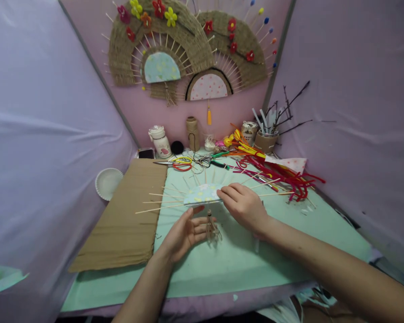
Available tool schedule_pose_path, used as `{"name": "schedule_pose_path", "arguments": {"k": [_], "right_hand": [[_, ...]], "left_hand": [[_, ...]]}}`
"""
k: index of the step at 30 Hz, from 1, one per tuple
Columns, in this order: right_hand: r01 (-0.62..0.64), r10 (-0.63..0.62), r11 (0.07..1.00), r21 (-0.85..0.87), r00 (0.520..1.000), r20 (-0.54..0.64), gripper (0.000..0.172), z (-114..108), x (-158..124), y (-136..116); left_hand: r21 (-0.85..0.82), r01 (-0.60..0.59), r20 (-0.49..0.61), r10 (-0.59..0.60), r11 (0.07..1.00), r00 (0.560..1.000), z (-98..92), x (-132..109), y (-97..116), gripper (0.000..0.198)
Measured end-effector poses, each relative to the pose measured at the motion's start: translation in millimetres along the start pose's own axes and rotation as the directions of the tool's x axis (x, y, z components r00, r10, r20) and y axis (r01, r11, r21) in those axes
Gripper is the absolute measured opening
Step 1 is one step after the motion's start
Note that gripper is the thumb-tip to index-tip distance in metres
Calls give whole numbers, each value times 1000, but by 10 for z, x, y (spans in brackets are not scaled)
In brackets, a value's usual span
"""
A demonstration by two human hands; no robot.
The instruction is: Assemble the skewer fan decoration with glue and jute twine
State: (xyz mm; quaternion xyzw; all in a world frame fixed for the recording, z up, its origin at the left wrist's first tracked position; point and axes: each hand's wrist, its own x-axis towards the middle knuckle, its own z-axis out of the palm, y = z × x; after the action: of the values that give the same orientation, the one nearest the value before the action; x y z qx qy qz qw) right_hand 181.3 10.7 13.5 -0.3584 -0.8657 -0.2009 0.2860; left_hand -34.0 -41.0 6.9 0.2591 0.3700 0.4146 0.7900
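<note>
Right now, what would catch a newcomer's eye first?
Probably the two fans on the pink back wall, dotted with bright flowers. Below, the right hand holds a small blue fan, a tassel hanging by the left hand. Red and yellow strands lie behind, to the right.

White bottle (159, 140): a small pink mark on its front; any lettering is too small to read.
Can (249, 132): dark print on its side, too blurred to make out.
Readable text: none.
</note>
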Motion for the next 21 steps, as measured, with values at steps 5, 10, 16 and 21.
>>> {"name": "schedule_pose_path", "arguments": {"k": [5,10,16,21], "right_hand": [[21,-22,1000,10,991,135,18,37,7,-16],[21,-21,1000,2,971,237,14,154,-6,-7],[-39,43,999,-17,938,345,16,194,4,-5],[-163,183,983,-84,902,392,25,-118,-157,37]], "left_hand": [[5,42,-37,-42,999,998,-47,-44,-63,41],[31,68,-84,-65,997,994,-29,-104,-122,42],[22,59,-113,-56,998,992,-24,-106,-111,41],[31,53,-117,-49,998,992,-22,-99,-100,41]]}}
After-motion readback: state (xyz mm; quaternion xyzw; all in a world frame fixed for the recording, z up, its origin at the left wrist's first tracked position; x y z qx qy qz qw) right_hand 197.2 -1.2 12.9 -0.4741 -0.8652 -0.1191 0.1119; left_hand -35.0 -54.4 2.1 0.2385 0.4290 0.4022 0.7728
